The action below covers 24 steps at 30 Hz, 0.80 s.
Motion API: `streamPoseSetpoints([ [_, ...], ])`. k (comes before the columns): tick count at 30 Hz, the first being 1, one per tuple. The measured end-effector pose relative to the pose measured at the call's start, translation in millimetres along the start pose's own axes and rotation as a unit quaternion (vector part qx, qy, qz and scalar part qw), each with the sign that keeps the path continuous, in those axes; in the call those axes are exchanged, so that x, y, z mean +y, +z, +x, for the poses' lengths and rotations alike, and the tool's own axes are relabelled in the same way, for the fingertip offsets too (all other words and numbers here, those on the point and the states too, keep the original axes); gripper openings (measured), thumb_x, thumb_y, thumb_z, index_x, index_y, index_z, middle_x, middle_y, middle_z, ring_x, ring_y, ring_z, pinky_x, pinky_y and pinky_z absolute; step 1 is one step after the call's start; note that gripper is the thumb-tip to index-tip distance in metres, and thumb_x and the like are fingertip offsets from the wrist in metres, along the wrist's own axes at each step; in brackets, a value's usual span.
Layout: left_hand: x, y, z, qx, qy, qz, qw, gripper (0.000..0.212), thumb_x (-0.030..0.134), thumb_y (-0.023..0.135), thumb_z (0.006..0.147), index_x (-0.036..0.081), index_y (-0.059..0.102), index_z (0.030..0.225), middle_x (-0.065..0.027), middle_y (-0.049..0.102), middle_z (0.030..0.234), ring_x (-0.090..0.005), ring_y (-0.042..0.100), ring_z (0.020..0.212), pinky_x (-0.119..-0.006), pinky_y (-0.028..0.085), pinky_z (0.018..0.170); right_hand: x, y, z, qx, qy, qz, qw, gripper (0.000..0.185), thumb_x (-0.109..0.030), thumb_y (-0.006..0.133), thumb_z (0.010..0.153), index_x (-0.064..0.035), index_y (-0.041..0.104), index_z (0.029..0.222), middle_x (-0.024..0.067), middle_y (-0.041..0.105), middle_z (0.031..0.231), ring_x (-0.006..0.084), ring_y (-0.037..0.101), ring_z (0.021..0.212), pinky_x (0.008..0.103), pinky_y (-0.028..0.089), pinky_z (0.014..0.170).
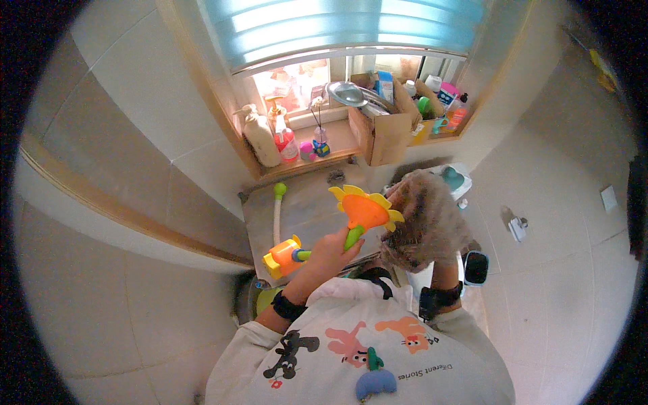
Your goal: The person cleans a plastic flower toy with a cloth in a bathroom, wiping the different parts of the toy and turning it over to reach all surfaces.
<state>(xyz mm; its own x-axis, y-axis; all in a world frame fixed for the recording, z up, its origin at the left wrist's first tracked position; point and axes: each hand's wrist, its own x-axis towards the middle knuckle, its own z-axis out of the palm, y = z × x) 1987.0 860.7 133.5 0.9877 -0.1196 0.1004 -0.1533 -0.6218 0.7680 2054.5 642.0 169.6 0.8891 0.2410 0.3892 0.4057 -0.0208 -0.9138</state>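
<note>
My left hand [331,250] is closed around the green handle of a plastic sunflower shower toy [367,211], which has an orange centre and yellow petals. By my left wrist is an orange and yellow plastic toy body [283,257] with a green stem and blue collar. A pale ribbed hose [277,217] with a green end lies on the grey flat top [309,202] beyond it. My right hand is hidden inside a bunched brown cloth [425,223], held up beside the petals; only the right forearm shows below it.
On the wooden window sill [331,144] stand a pale pump bottle [259,134], a pink-red pump bottle [286,142] and a cardboard box [385,136] of mixed items. A teal heart-shaped thing [452,178] lies behind the cloth. A dark-topped container [476,268] stands at right.
</note>
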Motion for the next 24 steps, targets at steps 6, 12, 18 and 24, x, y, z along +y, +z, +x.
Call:
streamPoseSetpoints([
  [6, 5.4, 2.6, 1.5, 0.001, 0.042, 0.012, 0.999, 0.035, 0.034, 0.057, 0.081, 0.001, 0.050, 0.089, -0.0221, 0.057, 0.070, -0.0411, 0.056, 0.066, -0.047, 0.044, 0.058, 21.0, 31.9, -6.4, -0.050, 0.002, -0.052, 0.997, 0.060, -0.022, 0.075, 0.066, -0.0103, 0.048, 0.119, 0.0076, 0.057, 0.108, 0.0193, 0.056, 0.095, 0.0318, 0.044, 0.084],
  [12, 0.5, 9.2, 2.8, 0.019, 0.043, 0.037, 0.998, 0.032, 0.031, 0.058, 0.080, 0.001, 0.049, 0.083, -0.0214, 0.056, 0.068, -0.0408, 0.056, 0.065, -0.047, 0.044, 0.058, 2.9, 57.2, 10.0, -0.003, 0.052, -0.331, 0.942, 0.038, -0.038, 0.060, 0.079, -0.0111, 0.056, 0.105, 0.0096, 0.063, 0.093, 0.0245, 0.060, 0.081, 0.0350, 0.048, 0.069],
  [18, 9.1, 2.6, -1.6, -0.018, 0.020, -0.002, 1.000, 0.032, 0.030, 0.058, 0.081, 0.000, 0.051, 0.085, -0.0221, 0.057, 0.071, -0.0408, 0.056, 0.068, -0.046, 0.044, 0.059, 34.2, 37.2, 2.7, 0.012, 0.127, -0.264, 0.956, 0.037, -0.021, 0.062, 0.079, -0.0045, 0.053, 0.111, 0.0096, 0.060, 0.099, 0.0207, 0.057, 0.090, 0.0299, 0.045, 0.081],
  [24, 8.5, -19.4, 7.4, 0.000, -0.021, -0.065, 0.998, 0.033, 0.030, 0.056, 0.083, 0.000, 0.053, 0.095, -0.0232, 0.058, 0.079, -0.0385, 0.057, 0.073, -0.043, 0.044, 0.061, 34.6, 12.9, -19.6, 0.138, 0.116, 0.148, 0.972, 0.042, -0.022, 0.060, 0.080, -0.0042, 0.049, 0.116, 0.0120, 0.053, 0.110, 0.0252, 0.050, 0.102, 0.0355, 0.039, 0.089],
])
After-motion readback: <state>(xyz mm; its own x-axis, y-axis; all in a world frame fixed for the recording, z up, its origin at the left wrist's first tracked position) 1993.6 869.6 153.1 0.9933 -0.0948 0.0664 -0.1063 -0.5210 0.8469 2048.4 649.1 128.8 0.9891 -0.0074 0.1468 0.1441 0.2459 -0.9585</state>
